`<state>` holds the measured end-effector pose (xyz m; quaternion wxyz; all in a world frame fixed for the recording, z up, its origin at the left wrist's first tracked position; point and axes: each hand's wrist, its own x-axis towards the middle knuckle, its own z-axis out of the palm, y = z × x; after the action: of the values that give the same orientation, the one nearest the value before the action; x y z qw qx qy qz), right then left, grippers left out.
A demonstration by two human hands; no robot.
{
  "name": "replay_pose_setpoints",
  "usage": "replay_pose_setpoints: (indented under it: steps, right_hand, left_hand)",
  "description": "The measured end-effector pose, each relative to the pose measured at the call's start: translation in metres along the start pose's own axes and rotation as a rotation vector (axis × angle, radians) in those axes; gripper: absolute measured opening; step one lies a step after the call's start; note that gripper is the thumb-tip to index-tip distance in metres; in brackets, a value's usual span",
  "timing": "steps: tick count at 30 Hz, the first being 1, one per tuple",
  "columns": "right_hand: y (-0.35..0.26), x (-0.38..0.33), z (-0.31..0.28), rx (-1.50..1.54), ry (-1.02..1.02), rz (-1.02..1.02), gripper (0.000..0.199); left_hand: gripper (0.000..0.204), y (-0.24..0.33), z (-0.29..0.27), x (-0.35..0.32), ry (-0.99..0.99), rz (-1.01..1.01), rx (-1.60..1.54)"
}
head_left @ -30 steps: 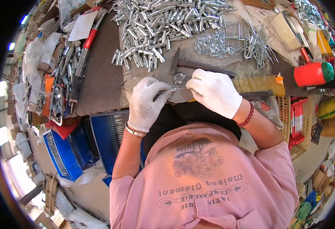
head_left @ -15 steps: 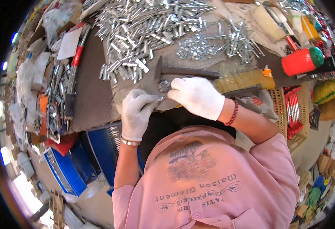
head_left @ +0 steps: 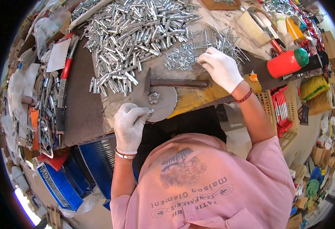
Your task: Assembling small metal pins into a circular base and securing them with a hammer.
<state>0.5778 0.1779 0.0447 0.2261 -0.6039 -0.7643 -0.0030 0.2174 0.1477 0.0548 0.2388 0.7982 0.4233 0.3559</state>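
The white-gloved left hand (head_left: 129, 128) pinches a thin metal pin (head_left: 163, 106) over the round grey metal plate (head_left: 158, 100). Beyond the plate, the white-gloved right hand (head_left: 221, 68) closes its fingers in a pile of thin silver nails (head_left: 186, 57).

A round grey metal plate (head_left: 160, 100) sits at the near edge of the cluttered workbench (head_left: 79, 110), with a wooden-handled steel hammer (head_left: 175, 82) lying across its far side. Behind the hammer spreads a large heap of short silver metal tubes (head_left: 133, 34); to its right lies a smaller pile of thin steel nails (head_left: 186, 57). A red cylindrical bottle with green cap (head_left: 287, 63) lies farther right. Blue plastic crates (head_left: 79, 171) stand below the bench, left.
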Motion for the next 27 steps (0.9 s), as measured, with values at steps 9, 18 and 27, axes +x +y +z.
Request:
replay_pose_setpoints:
  steps: [9, 18, 27]
  right_hand:
    - [-0.005, 0.017, -0.004, -0.029, -0.137, -0.024, 0.006]
    - [-0.14, 0.0, 0.003, 0.479, -0.138, -0.149, 0.008]
    - [-0.155, 0.004, 0.015, 0.417, -0.173, -0.23, 0.006]
  left_hand:
    - [0.018, -0.001, -0.001, -0.002, 0.013, 0.007, 0.005]
    - [0.016, -0.009, 0.004, -0.006, -0.001, -0.04, 0.056]
    - [0.015, -0.009, 0.006, -0.01, 0.011, -0.063, 0.039]
